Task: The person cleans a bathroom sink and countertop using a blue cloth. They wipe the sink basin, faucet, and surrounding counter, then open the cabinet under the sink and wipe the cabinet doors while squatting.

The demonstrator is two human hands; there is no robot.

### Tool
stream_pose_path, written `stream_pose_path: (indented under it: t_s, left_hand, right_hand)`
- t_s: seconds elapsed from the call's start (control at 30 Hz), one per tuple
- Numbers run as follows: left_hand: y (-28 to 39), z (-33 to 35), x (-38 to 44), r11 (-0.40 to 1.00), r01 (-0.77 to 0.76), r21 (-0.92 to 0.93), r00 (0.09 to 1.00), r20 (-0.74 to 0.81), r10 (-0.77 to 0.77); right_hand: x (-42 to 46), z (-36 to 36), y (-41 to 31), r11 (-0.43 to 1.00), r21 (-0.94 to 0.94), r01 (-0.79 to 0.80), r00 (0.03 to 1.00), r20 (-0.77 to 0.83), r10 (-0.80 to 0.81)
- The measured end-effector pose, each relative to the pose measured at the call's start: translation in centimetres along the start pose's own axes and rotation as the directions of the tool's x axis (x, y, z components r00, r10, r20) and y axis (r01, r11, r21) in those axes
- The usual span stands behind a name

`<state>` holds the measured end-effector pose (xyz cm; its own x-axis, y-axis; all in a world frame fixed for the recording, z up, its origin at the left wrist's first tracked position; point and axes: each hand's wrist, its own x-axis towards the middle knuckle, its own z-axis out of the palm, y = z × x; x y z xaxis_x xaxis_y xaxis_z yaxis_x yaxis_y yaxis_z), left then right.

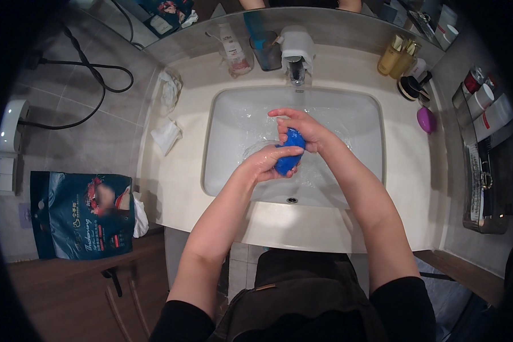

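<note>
Both of my hands meet over a white washbasin (228,115) that has water in it. Between them is a wet, rounded blue object (289,160), whose exact kind I cannot tell. My left hand (271,164) grips its lower part, with the thumb across the front. At its upper end, my right hand (301,128) holds it with the lower fingers curled and the index finger stretched out to the left. Behind them, a chrome faucet (296,70) stands at the basin's back edge, partly wrapped in white material.
Crumpled white tissues (166,137) lie left of the basin. A grey cup (267,53) and a tube in a clear cup (237,60) stand behind. Gold-capped bottles (395,57), a compact (409,87) and a purple item (426,119) sit right. A green pouch (85,216) hangs left.
</note>
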<state>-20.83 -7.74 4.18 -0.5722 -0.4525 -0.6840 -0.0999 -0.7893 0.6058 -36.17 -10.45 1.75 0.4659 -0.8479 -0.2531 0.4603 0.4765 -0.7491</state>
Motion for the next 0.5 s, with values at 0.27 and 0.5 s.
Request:
stream_pose_path:
  t_s: [0.27,0.5]
  left_hand:
    - [-3.1,0.7,4.5,0.49,-0.041,0.871,0.765,-0.288,0.576]
    - [-2.1,0.1,4.1,0.606,-0.169,0.777,0.841,-0.206,0.5]
  right_hand:
    - [2.5,0.6,3.1,0.846,-0.532,-0.027,0.887,-0.403,-0.225]
    - [2.2,0.0,2.3,0.897,-0.389,0.212,0.849,-0.381,-0.366]
